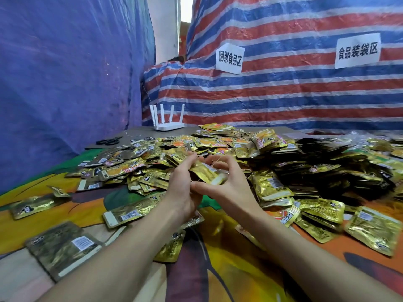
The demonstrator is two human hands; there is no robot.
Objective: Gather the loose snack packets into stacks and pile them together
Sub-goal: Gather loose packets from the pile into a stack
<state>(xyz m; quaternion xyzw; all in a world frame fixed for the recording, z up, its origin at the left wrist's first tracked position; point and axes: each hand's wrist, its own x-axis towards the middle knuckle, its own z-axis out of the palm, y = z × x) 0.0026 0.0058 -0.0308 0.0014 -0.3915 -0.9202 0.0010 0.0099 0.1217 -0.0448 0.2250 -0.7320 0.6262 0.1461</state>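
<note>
A big heap of gold foil snack packets (229, 144) covers the middle and right of the table. In front of it my left hand (185, 186) and my right hand (224, 182) meet around a small stack of gold packets (207, 172), held tilted above the cloth. Fingers and thumbs of both hands curl round its sides. Loose packets lie flat nearby: one at the near left (63, 247), one under my left forearm (128, 214), several at the right (375, 229).
The table has a colourful orange and green cloth (218, 275). A white router with antennas (168, 123) and black scissors (109, 141) sit at the back left. Blue tarp hangs on the left, striped tarp with two paper signs (230, 58) behind.
</note>
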